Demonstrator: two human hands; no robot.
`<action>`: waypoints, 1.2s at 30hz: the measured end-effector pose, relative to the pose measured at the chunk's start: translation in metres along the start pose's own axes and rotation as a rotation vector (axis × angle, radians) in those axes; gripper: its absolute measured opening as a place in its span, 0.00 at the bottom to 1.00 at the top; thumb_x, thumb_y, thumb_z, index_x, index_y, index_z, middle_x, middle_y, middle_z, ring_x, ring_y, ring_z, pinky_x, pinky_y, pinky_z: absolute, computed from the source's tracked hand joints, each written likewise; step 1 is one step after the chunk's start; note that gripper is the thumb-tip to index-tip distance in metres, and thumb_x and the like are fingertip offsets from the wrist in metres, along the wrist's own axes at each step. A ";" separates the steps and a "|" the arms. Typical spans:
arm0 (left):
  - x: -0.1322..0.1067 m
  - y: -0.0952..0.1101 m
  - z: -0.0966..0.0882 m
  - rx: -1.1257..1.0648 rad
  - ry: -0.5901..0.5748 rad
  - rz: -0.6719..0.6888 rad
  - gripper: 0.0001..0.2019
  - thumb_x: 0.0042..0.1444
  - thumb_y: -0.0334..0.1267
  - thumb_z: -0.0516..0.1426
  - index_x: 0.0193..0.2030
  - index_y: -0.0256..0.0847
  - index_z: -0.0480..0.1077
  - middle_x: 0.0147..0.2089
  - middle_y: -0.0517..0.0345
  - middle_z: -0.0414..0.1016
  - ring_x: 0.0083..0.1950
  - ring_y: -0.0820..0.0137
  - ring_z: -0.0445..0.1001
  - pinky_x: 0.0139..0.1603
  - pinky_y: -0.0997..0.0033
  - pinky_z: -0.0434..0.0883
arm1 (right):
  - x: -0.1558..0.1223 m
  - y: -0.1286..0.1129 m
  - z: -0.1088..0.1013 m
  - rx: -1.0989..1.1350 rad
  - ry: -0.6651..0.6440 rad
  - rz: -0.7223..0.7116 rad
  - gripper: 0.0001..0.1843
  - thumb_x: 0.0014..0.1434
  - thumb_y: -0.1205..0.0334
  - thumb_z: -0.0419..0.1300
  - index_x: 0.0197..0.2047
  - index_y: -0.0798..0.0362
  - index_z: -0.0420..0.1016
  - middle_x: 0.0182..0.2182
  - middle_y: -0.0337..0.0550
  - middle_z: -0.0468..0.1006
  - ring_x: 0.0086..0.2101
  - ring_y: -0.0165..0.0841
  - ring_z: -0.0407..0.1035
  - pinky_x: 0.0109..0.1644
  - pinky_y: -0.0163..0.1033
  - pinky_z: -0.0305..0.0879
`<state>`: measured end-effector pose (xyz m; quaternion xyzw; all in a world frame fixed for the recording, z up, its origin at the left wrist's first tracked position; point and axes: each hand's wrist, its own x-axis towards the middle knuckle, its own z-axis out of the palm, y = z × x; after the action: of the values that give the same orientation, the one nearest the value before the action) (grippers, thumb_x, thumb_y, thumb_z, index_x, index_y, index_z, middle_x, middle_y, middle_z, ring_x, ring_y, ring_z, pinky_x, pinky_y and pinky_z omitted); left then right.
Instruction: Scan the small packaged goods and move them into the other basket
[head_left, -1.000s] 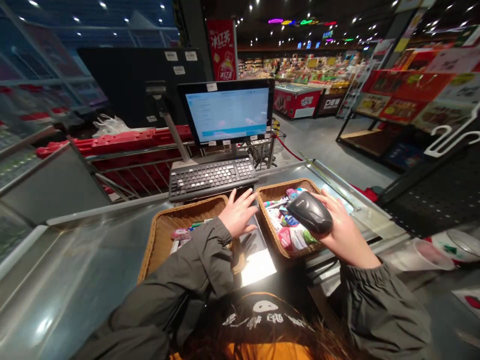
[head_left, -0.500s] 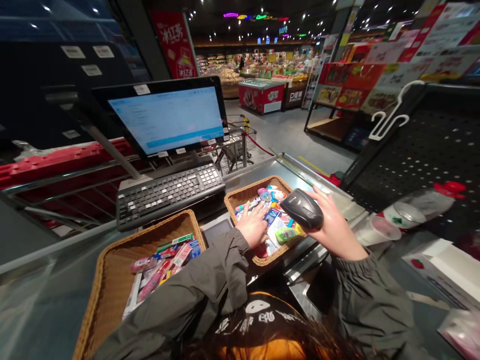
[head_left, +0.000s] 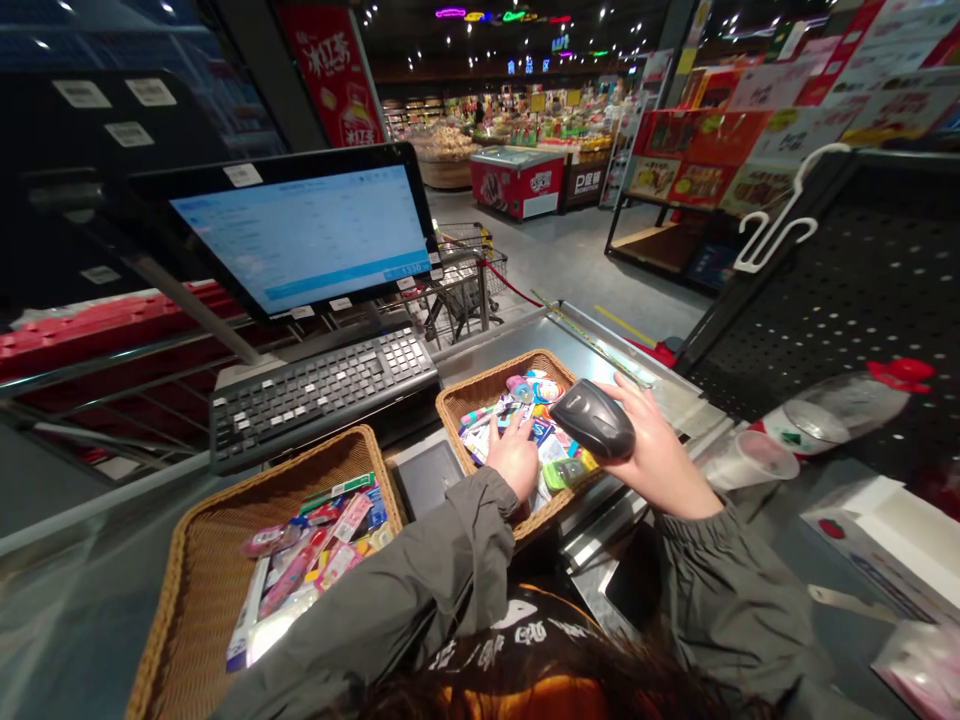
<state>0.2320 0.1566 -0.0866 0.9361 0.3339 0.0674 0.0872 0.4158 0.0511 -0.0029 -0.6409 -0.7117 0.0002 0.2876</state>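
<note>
My right hand (head_left: 660, 455) is wrapped round a black handheld barcode scanner (head_left: 592, 420), held over the right side of a small wicker basket (head_left: 450, 400). Inside that basket, my left hand (head_left: 516, 458) reaches down with its fingers stretched out and a little apart, touching the small packaged goods. White and blue packets (head_left: 480, 435) lie by its fingertips, and a green package (head_left: 562, 473) sits near the basket's front right. To the left, a larger wicker basket (head_left: 187, 560) holds a heap of colourful packaged items (head_left: 322, 550), partly hidden by my left sleeve.
A monitor (head_left: 300, 240) and a black keyboard (head_left: 322, 390) stand behind the baskets. On the right are a plastic cup (head_left: 754, 460), a bottle with a red cap (head_left: 847, 410) and an open white box (head_left: 877, 530). A flat grey panel (head_left: 427, 475) lies between the baskets.
My left hand's fingers have drawn closer together over the packets, from a wider spread. The scanner stays in my right hand above the basket. The view has shifted slightly.
</note>
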 end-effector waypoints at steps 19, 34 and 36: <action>-0.056 -0.060 -0.126 -0.030 0.433 -0.244 0.07 0.60 0.36 0.54 0.33 0.43 0.73 0.69 0.54 0.62 0.75 0.54 0.45 0.68 0.30 0.41 | 0.003 -0.010 0.005 0.027 0.024 -0.062 0.34 0.54 0.59 0.59 0.64 0.45 0.57 0.62 0.52 0.65 0.67 0.56 0.48 0.65 0.72 0.47; -0.147 -0.109 -0.146 -0.086 0.491 -0.509 0.10 0.60 0.40 0.53 0.31 0.43 0.74 0.67 0.53 0.64 0.74 0.52 0.47 0.66 0.29 0.45 | 0.022 -0.088 0.037 0.007 -0.120 -0.299 0.27 0.54 0.64 0.57 0.59 0.54 0.67 0.64 0.56 0.63 0.68 0.54 0.45 0.67 0.70 0.41; -0.160 -0.114 -0.149 -0.093 0.501 -0.547 0.10 0.59 0.40 0.53 0.32 0.43 0.74 0.66 0.53 0.65 0.73 0.51 0.48 0.65 0.29 0.46 | 0.025 -0.098 0.042 0.018 -0.134 -0.345 0.26 0.54 0.65 0.57 0.57 0.54 0.68 0.63 0.56 0.63 0.68 0.53 0.45 0.67 0.70 0.42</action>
<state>0.0115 0.1592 0.0239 0.7618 0.5793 0.2836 0.0599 0.3086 0.0712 0.0086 -0.5051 -0.8287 0.0000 0.2411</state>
